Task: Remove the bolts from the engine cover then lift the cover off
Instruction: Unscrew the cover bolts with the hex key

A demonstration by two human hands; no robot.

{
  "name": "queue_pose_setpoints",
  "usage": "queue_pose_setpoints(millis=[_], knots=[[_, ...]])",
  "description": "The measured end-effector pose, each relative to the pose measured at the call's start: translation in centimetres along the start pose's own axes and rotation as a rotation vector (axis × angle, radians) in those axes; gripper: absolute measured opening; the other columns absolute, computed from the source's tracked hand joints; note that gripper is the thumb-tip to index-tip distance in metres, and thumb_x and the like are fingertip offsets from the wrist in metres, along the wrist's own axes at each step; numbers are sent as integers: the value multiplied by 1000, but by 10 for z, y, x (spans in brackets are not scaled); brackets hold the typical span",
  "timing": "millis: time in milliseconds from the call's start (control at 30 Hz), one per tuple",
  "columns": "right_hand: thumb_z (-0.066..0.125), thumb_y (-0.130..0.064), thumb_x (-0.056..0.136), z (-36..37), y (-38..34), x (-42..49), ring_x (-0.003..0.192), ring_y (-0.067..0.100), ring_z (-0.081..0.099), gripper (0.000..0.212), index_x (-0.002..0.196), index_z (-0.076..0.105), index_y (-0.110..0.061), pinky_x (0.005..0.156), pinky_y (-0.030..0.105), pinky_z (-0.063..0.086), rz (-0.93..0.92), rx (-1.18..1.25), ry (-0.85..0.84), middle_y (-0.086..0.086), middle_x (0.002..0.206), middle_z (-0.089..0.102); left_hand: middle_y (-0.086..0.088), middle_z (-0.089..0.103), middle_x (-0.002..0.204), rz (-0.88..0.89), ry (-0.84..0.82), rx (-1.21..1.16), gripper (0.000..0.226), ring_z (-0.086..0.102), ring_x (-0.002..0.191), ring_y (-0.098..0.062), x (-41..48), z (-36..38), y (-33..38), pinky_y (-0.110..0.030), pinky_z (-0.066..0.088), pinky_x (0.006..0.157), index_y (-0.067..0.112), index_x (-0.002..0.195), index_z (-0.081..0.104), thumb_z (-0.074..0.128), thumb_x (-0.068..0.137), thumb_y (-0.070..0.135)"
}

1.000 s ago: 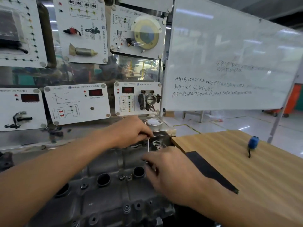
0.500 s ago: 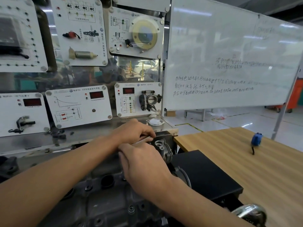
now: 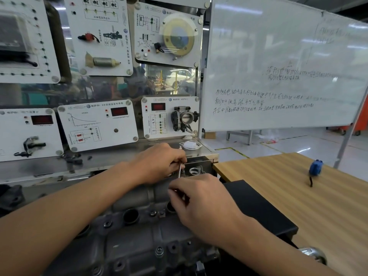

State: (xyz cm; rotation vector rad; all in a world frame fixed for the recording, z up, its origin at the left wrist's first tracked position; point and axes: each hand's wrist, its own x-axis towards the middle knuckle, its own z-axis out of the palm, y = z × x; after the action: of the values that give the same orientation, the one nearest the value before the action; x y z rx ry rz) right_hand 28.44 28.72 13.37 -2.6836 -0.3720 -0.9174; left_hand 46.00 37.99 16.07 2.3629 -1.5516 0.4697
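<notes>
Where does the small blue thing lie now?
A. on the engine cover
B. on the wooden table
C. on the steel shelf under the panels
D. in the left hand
B: the blue thing rests on the wooden table, well apart from the engine cover.

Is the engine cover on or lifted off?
On. The engine cover lies flat in place, a bolt head seated in it; the left hand pinches a bolt at its far end.

engine cover (image 3: 139, 232) left of table (image 3: 298, 196)
</notes>
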Motion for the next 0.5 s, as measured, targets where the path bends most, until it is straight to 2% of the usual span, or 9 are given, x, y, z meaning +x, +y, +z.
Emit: queue_pose_setpoints(millis=[100, 167, 233, 300, 333, 433, 500], knots=[[53, -29, 95, -12, 14, -9, 67, 16, 58, 20, 87, 68, -19, 63, 38, 49, 26, -12, -1, -5, 74, 66, 3, 74, 97, 28, -4, 11, 17, 66, 91, -17, -2, -2, 1, -38, 51, 81, 29, 111, 68, 63, 94, 31], [56, -27, 94, -19, 25, -14, 64, 12, 59, 15, 89, 68, -20, 61, 35, 49, 60, -1, 28, -6, 71, 67, 6, 75, 92, 54, 8, -15, 15, 65, 83, -13, -3, -3, 1, -35, 51, 77, 28, 108, 70, 63, 94, 30], [57, -27, 93, -26, 42, -18, 60, 9, 60, 11, 98, 66, -25, 57, 28, 48, 127, 37, 87, -8, 69, 68, 9, 74, 85, 67, 10, -41, 13, 61, 72, -6, -3, -4, 2, -32, 49, 72, 27, 105, 71, 64, 94, 30], [59, -29, 92, -30, 64, -18, 61, 4, 59, 16, 106, 65, -30, 56, 20, 45, 213, 52, 130, -13, 71, 69, 11, 75, 85, 56, -5, -72, 13, 60, 70, -1, -2, -5, 2, -30, 49, 72, 26, 104, 73, 64, 94, 29], [60, -28, 92, -32, 77, -16, 62, 3, 58, 13, 103, 68, -29, 57, 19, 44, 255, 38, 136, -13, 71, 69, 12, 75, 87, 49, -12, -89, 14, 62, 72, 1, -2, -5, 2, -30, 50, 73, 26, 104, 73, 64, 94, 29], [60, -20, 95, -29, 116, -1, 65, 10, 58, 14, 88, 72, -18, 62, 29, 43, 332, -35, 89, -5, 68, 68, 12, 76, 89, 33, -41, -117, 16, 66, 78, 1, -1, -5, 4, -31, 53, 78, 24, 104, 74, 63, 95, 31], [57, -19, 97, -25, 134, 13, 76, 22, 63, 18, 93, 73, -11, 70, 36, 48, 313, -98, 16, 4, 79, 72, 12, 74, 81, 17, -61, -132, 18, 64, 72, 0, 0, -4, 6, -31, 52, 73, 22, 100, 75, 62, 96, 33]])
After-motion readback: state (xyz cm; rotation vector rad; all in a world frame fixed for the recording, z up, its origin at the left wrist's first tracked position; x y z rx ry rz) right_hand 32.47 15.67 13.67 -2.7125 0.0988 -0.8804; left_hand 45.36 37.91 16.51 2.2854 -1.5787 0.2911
